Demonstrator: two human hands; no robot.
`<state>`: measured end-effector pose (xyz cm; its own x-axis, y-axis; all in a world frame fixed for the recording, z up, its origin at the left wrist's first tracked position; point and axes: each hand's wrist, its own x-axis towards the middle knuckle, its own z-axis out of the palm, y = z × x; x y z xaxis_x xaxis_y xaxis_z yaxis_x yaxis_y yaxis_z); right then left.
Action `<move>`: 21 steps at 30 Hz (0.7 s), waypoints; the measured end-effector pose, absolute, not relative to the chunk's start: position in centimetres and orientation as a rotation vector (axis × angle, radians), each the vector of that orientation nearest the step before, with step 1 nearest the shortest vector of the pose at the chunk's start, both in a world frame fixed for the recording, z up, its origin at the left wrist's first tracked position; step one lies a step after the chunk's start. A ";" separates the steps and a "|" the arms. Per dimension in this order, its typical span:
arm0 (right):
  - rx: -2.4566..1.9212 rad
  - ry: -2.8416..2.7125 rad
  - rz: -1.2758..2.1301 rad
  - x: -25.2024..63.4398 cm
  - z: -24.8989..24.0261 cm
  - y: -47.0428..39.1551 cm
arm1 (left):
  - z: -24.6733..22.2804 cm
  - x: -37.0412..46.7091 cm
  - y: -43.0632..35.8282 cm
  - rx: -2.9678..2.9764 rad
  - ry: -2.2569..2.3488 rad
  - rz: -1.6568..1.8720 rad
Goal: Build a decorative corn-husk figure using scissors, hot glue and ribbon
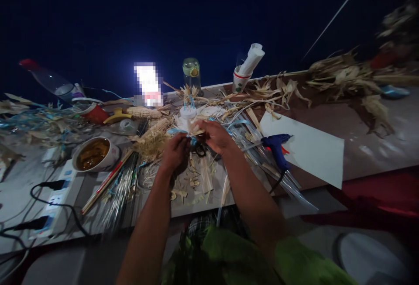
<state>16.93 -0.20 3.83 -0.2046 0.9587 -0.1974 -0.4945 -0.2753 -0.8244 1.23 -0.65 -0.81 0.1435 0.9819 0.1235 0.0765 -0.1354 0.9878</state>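
Both hands meet above the middle of the cluttered table. The fingers of my right hand [214, 136] are closed around a pale corn husk piece [195, 127], slightly blurred. Close beside it, my left hand [175, 152] pinches a light blue strip [176, 131] that runs by the husk. How strip and husk are joined is hidden by the fingers. Just beyond the hands, a small white cup [188, 113] has husk tufts tied with blue string [189, 98] standing in it. Husk scraps [193, 182] lie beneath the hands.
On the right, a blue glue gun [278, 147] rests partly over a white sheet [316, 147]. At left are a bowl of brown food [94, 155], a power strip [60, 200] with cables, and clear sticks [122, 193]. A jar [191, 73] and paper cup [240, 80] stand behind.
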 end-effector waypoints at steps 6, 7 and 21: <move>-0.894 -1.102 1.531 16.0 3.2 -0.3 | 0.2 1.2 -0.6 1.233 1.069 1.308; -0.959 -1.188 1.454 15.5 2.7 -0.2 | 0.3 1.2 -0.7 1.262 1.083 1.301; -1.380 -1.252 0.744 16.4 6.2 2.4 | -0.6 1.3 -0.6 1.142 1.061 1.320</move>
